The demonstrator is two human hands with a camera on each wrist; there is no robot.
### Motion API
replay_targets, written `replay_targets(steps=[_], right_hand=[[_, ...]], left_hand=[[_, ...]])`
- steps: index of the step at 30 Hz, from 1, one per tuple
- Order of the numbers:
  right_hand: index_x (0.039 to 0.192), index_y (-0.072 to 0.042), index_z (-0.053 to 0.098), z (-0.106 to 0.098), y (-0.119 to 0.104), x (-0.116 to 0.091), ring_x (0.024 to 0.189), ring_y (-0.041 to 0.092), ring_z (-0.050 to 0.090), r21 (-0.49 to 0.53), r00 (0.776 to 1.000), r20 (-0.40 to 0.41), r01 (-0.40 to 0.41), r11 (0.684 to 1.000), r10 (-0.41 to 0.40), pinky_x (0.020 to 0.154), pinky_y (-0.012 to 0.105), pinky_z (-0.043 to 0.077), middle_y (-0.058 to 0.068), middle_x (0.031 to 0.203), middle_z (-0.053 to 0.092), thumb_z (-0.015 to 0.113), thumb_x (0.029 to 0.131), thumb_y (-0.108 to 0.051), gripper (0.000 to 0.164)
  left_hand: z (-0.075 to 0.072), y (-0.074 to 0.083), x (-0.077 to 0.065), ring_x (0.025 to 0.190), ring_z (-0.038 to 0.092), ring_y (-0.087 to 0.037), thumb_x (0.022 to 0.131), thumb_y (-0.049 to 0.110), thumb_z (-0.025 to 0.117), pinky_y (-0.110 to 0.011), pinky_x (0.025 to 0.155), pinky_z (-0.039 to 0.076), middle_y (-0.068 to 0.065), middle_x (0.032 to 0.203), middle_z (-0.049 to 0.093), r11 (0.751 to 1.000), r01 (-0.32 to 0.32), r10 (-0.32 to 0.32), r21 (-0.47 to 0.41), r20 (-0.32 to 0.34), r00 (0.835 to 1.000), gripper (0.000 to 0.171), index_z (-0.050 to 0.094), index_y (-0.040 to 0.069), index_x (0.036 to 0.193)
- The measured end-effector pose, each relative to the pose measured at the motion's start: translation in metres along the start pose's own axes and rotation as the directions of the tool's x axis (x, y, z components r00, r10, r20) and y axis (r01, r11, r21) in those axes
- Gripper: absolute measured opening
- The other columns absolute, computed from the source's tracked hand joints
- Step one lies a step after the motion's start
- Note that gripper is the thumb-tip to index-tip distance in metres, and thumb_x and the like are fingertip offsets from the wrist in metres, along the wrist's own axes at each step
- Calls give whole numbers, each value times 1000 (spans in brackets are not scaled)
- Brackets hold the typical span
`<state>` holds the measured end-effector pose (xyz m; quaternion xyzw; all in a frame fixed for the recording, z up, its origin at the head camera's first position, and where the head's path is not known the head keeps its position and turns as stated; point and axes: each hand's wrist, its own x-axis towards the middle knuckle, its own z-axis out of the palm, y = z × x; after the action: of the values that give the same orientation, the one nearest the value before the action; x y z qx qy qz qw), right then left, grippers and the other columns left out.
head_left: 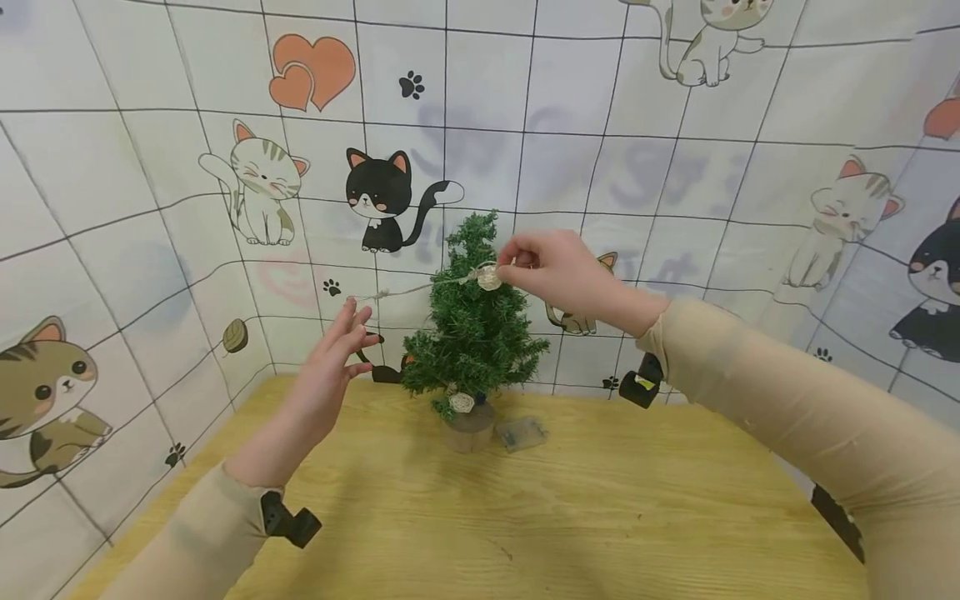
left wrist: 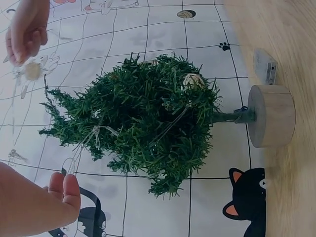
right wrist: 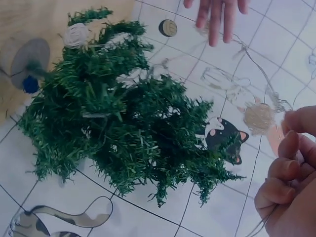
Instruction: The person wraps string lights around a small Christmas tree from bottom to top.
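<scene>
A small artificial Christmas tree [head_left: 476, 342] stands upright on a round wooden base [head_left: 468, 432]. My right hand [head_left: 551, 265] pinches a string light by its thin cord, beside a cream woven ball [head_left: 489, 277] in front of the upper tree. The cord [head_left: 408, 290] stretches left toward the fingertips of my left hand [head_left: 322, 367]. That hand is raised left of the tree, its fingers mostly straight; loops of thin cord hang near it in the left wrist view. Another woven ball [head_left: 461, 403] sits on the low branches, and cord crosses the foliage.
A clear, flat box [head_left: 523, 433] lies on the wooden table [head_left: 600, 508], right of the base. Close behind the tree hangs a white cloth backdrop [head_left: 495, 167] with a grid and cartoon cats, which also covers both sides.
</scene>
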<state>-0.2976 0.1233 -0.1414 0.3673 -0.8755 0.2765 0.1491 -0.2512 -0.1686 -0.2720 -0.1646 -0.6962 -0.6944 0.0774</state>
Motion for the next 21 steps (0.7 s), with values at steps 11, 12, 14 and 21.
replay_targets(steps=[11,12,14,21], right_hand=[[110,-7,63,-7,3,43,59,12,37,439,975,-31,-186,879,222,54,25,33,1,75,50,58,98,-22,20],[111,-7,63,-8,5,46,57,12,35,464,971,-34,-195,864,237,52,24,31,1,75,49,58,98,-21,20],[113,-6,62,-8,9,54,56,11,34,489,965,-37,-210,847,261,51,24,30,1,73,47,57,99,-21,21],[122,-2,60,-11,18,75,47,12,27,604,953,-40,-216,767,300,48,24,24,-2,55,36,55,100,-20,28]], left_hand=[[4,3,20,137,27,-22,106,35,37,-45,108,24,10,161,10,992,-4,0,-124,-29,1000,66,-6,30,156],[5,3,23,137,27,-22,106,35,37,-45,108,23,10,161,11,991,-2,-2,-133,-33,999,66,-6,31,156],[8,3,28,137,27,-22,106,33,37,-45,109,23,10,161,11,989,7,-14,-145,-47,999,65,-5,32,156],[14,0,43,136,29,-22,106,32,35,-45,108,24,11,160,13,986,7,-19,-167,-70,997,62,-3,36,155]])
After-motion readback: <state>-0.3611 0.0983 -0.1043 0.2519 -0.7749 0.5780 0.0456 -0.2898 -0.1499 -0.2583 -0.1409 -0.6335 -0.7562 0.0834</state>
